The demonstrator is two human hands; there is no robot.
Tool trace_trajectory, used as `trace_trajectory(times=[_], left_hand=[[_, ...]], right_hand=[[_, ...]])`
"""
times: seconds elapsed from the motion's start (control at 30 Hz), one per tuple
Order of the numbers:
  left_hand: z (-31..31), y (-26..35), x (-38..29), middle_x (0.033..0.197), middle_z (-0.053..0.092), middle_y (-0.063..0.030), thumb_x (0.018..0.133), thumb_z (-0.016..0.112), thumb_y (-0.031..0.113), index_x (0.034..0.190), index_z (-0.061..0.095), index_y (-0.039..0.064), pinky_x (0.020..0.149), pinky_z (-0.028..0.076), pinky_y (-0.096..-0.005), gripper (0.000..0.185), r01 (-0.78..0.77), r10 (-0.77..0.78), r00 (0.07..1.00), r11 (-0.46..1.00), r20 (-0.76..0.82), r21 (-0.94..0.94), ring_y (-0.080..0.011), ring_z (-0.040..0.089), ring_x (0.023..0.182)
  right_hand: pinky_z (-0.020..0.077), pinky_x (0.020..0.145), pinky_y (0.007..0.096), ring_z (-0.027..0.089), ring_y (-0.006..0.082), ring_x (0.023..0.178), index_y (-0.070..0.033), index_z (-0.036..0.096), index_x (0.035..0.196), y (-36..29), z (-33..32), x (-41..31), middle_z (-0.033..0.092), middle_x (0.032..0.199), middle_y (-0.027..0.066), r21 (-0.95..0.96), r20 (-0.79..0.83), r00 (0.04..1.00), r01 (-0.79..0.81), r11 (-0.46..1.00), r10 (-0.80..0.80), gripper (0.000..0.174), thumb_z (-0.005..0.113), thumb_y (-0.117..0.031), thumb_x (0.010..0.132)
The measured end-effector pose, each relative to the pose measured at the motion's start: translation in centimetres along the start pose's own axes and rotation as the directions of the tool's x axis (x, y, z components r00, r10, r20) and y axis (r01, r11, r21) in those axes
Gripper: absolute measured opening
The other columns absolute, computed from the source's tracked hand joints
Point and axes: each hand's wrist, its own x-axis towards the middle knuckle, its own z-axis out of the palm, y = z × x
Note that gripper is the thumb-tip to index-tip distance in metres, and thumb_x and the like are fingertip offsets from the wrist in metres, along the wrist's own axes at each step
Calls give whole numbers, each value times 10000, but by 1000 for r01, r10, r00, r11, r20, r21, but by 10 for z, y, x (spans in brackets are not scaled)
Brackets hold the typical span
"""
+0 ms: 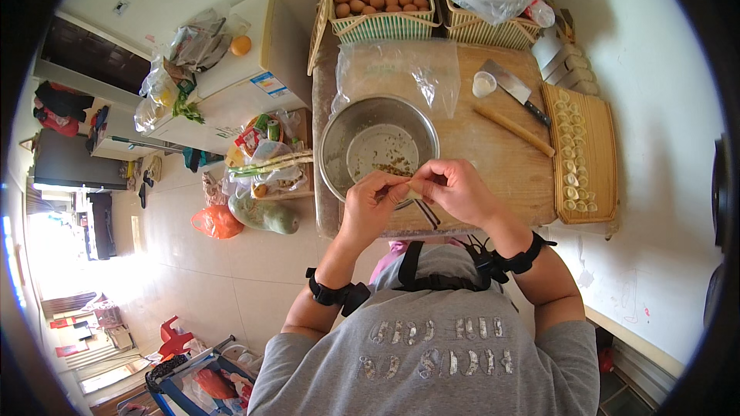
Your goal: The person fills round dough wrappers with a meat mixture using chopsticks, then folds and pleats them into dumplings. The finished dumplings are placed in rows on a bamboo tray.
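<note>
My left hand (373, 201) and my right hand (457, 192) meet over the near rim of a steel bowl (428, 127). Between their fingertips is a small pale piece of dough (412, 190), mostly covered by the fingers. A little chopped filling (394, 169) clings to the bottom of the bowl. Dark chopsticks (428, 215) stick out from the bowl's near side, beneath my hands. To the right, rows of small folded dumplings (572, 150) lie on a slatted tray (598, 144).
A rolling pin (513, 130), a cleaver (513, 88) and a small white cup (484, 85) lie on the wooden board (491, 173). Behind are a clear plastic bag (399, 69), a basket of eggs (384, 29) and a bag-topped basket (491, 29). A wall (653, 127) bounds the right side.
</note>
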Motion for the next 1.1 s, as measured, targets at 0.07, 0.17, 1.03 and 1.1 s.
trace_trajectory(times=[0.07,0.17,1.03,1.1], left_hand=[[2,-1,2,888,683,-77,942,718,98,1048,717,-20,747,526,-275,159,53,-56,996,997,-64,-50,-126,646,818],[3,-1,0,892,686,-66,950,711,94,1042,714,-22,758,530,-271,148,140,-153,981,984,-117,-112,-122,653,838],[6,-11,5,947,661,-28,989,673,99,1171,627,-17,784,527,-240,221,200,-230,973,863,-8,-463,-90,628,869],[8,-7,5,993,667,-49,995,661,94,1191,615,-28,801,536,-244,236,174,-214,977,823,-11,-540,-103,642,891]], right_hand=[[510,632,236,621,78,704,36,698,997,-1,1,1,690,798,26,164,-84,994,-62,984,77,162,688,-125,979],[517,632,232,627,79,702,34,695,1003,-2,1,1,693,808,28,239,-57,990,-109,965,126,166,677,-131,990],[528,656,303,661,146,721,33,667,967,7,9,1,708,812,83,7,-135,991,24,1000,-23,218,740,-171,945],[525,657,268,650,97,736,34,666,967,6,8,-1,702,809,44,75,-76,995,-58,995,64,221,739,-174,953]])
